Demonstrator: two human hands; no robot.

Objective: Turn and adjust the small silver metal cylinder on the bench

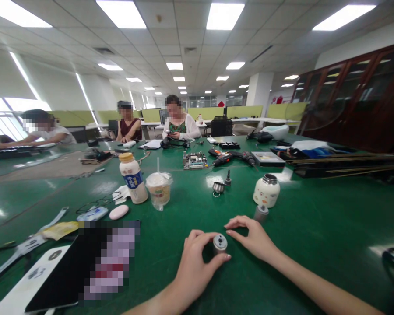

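My left hand (197, 262) is curled around a small metal motor (220, 243), forefinger at its far left side and thumb at its near side. The motor stands upright on the green tabletop, its round end face with a dark centre turned up. Just to the right, my right hand (254, 239) hovers low, empty, thumb and forefinger apart and their tips a little short of the motor. Beyond the right hand stands a second grey metal cylinder (261, 213), in front of a cream jar-shaped flask (266, 190) without a lid.
Left of the hands lie a tablet (65, 262), a white box and a pink oval case (118, 212). A bottle (133, 178) and a plastic drink cup (159, 190) stand farther out. Beyond are a circuit board (195, 160), power drills (223, 158) and several seated people.
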